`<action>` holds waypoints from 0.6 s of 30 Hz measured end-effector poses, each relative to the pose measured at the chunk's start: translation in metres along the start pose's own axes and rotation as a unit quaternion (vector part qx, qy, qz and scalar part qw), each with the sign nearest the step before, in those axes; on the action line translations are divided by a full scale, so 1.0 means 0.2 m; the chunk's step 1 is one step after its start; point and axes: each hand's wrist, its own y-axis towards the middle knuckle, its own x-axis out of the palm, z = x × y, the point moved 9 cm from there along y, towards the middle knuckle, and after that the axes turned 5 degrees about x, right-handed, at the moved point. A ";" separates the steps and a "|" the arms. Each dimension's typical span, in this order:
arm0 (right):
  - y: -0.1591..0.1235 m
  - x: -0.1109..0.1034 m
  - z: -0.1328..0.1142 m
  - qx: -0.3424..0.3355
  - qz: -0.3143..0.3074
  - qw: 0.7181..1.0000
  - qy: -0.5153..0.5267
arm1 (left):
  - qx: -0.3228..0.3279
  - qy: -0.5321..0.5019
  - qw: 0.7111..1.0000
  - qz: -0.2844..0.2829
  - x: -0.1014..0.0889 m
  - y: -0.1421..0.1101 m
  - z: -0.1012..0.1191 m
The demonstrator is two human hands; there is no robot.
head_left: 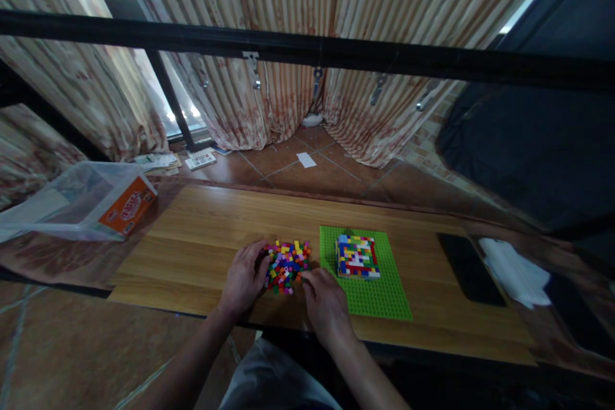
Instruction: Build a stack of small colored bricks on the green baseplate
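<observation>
Beyond the wooden desk, saw striped curtains falling to a tiled floor, with a black bar crossing in front. Reached in with both forearms from the bottom edge, wrists low over the near side of the desk. Rested the left hand back-up against the left side of a pile of small coloured bricks, fingers bent and thumb turned toward the pile. Bent the right hand inward from the other side, thumb and forefinger drawn near each other at the pile's right edge. Could not tell for either grip whether clenched, loose or pinching a brick.

Had the pile between the two hands, directly in front of both grips. Just right of the pile, on the desk, saw a green base plate carrying a many-coloured brick block toward its far left part, beyond the right hand and apart from it. Lost the plate's near left corner behind the right hand, and the left fingertips among shadow and bricks. Could not make out single bricks deep in the pile. Saw both forearms cut off below.
</observation>
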 end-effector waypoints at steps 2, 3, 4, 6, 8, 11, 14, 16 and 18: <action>0.00 0.01 0.00 -0.001 -0.010 1.000 -0.016 | 0.000 0.002 1.000 0.000 0.00 0.00 0.00; 0.01 0.02 -0.01 -0.002 -0.015 1.000 -0.024 | 0.001 0.002 1.000 0.000 0.00 0.00 0.00; 0.01 0.03 -0.02 -0.003 -0.020 0.999 -0.032 | 0.002 0.000 1.000 -0.001 0.00 0.00 0.01; 0.02 0.04 -0.04 -0.005 -0.028 0.998 -0.050 | 0.003 -0.002 1.000 0.001 -0.01 0.00 0.02; 0.03 0.06 -0.05 -0.001 -0.026 0.997 -0.068 | 0.001 -0.003 1.000 0.004 -0.01 0.00 0.02; 0.04 0.08 -0.04 0.005 -0.010 0.996 -0.088 | 0.000 -0.003 1.000 0.003 -0.01 0.01 0.03; 0.04 0.09 -0.04 -0.005 0.001 0.996 -0.087 | 0.003 -0.004 1.000 0.002 -0.01 0.01 0.02; 0.04 0.09 -0.05 -0.011 -0.001 0.997 -0.075 | 0.005 -0.007 1.000 0.003 -0.01 0.01 0.02; 0.04 0.08 -0.05 -0.009 0.001 0.998 -0.055 | 0.007 -0.010 1.000 0.006 -0.01 0.01 0.02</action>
